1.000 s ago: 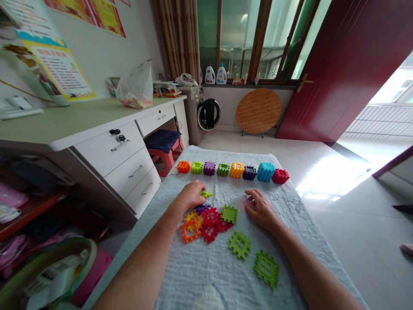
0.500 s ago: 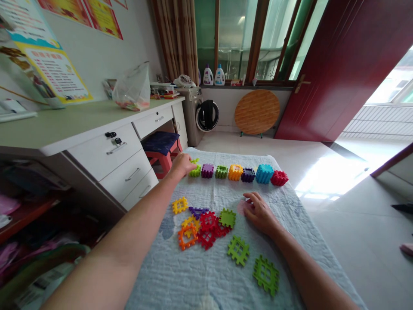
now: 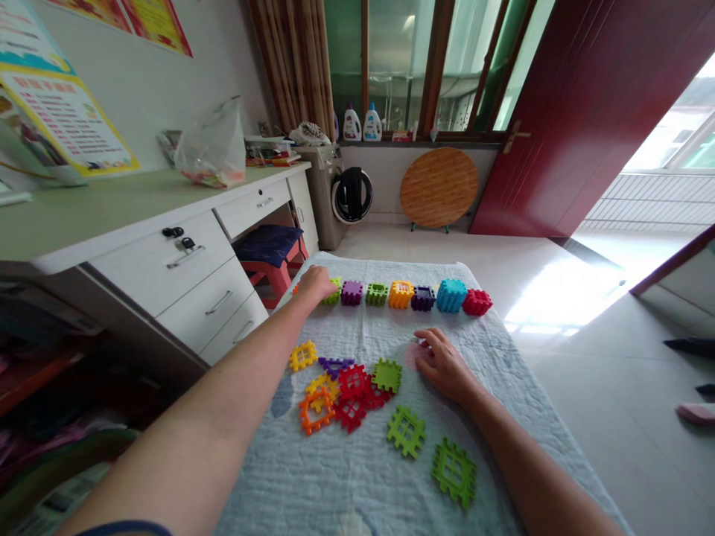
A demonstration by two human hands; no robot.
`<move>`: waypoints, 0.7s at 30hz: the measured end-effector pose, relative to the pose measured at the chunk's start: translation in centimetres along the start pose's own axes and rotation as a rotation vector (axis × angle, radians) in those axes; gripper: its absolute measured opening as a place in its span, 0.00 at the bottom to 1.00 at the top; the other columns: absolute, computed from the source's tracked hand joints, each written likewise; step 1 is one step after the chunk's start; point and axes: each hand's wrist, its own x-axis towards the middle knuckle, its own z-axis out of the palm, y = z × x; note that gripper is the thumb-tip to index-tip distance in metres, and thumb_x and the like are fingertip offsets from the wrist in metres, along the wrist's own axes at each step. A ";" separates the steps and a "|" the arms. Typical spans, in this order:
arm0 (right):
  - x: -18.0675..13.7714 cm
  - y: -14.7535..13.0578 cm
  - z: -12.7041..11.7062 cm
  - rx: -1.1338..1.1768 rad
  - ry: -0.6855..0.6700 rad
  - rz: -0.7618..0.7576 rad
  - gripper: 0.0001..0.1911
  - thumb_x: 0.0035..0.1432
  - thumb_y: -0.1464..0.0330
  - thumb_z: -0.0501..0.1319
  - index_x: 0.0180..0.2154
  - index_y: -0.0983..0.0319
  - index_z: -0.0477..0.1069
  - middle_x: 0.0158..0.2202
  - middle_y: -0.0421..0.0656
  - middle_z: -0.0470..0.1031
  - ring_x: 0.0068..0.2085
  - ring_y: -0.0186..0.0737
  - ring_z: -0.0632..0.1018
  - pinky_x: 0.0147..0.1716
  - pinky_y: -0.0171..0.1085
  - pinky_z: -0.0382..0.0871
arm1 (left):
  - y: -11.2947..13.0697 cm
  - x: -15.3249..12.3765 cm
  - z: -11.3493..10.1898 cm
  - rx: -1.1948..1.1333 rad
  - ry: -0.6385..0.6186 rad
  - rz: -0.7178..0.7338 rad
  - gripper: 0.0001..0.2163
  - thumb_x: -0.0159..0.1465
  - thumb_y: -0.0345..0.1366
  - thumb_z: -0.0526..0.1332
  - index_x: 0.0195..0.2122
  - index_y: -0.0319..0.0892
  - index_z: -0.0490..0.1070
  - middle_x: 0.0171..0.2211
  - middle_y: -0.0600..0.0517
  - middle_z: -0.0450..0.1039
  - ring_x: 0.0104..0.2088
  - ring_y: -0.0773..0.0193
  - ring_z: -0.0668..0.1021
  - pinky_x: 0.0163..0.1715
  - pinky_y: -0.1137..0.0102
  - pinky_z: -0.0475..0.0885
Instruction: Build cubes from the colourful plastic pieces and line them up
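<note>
At the far left of the table, my left hand [image 3: 317, 283] is closed at a light-green block cube [image 3: 334, 292]; its fingertips are partly hidden. An orange piece [image 3: 296, 287] peeks out left of that hand. To the right runs a row of cubes: a purple cube [image 3: 351, 292], a green cube [image 3: 377, 294], a yellow cube [image 3: 401, 294], a dark purple cube [image 3: 423, 298], a blue cube [image 3: 451, 295] and a red cube [image 3: 477, 301]. My right hand [image 3: 441, 359] lies palm down on the cloth, fingers loosely apart, holding nothing.
Flat interlocking pieces lie nearer me, among them a red piece [image 3: 353, 381], an orange frame [image 3: 316, 411] and a green panel [image 3: 454, 471]. A quilted cloth [image 3: 357, 476] covers the table. A desk [image 3: 139, 216] and stool [image 3: 271, 246] stand left.
The view has shifted slightly. My left hand has lowered against the light-green cube, and the orange piece now shows beside it. My right hand stays put on the cloth.
</note>
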 end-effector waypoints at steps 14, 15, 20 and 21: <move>-0.1 0.3 0.3 0.000 0.008 0.007 0.22 0.48 0.75 0.55 0.47 0.61 0.65 0.42 0.46 0.67 0.40 0.40 0.72 0.43 0.41 0.68 | -2.1 -5.0 -0.9 0.027 0.328 0.070 0.17 0.56 0.34 0.55 0.48 0.40 0.69 0.43 0.46 0.73 0.43 0.57 0.75 0.45 0.68 0.69; -0.1 0.3 0.3 -0.002 0.010 0.004 0.22 0.48 0.75 0.55 0.47 0.61 0.65 0.42 0.46 0.67 0.40 0.39 0.72 0.43 0.41 0.68 | -1.9 -5.7 -0.6 0.036 0.332 0.079 0.17 0.56 0.34 0.55 0.47 0.40 0.69 0.43 0.45 0.72 0.43 0.56 0.75 0.46 0.67 0.69; -0.2 0.1 0.4 -0.019 0.018 0.002 0.21 0.48 0.76 0.54 0.46 0.62 0.64 0.41 0.46 0.67 0.40 0.39 0.72 0.43 0.40 0.68 | -0.4 -6.2 0.8 0.114 0.195 0.058 0.24 0.54 0.39 0.61 0.53 0.43 0.65 0.53 0.43 0.63 0.51 0.48 0.69 0.52 0.61 0.64; -0.2 0.1 0.4 -0.023 0.017 0.002 0.21 0.48 0.76 0.54 0.46 0.62 0.64 0.41 0.46 0.67 0.40 0.39 0.72 0.43 0.40 0.68 | -0.1 -5.8 0.9 0.123 0.148 0.051 0.27 0.53 0.40 0.62 0.55 0.43 0.63 0.56 0.42 0.59 0.53 0.47 0.68 0.53 0.60 0.62</move>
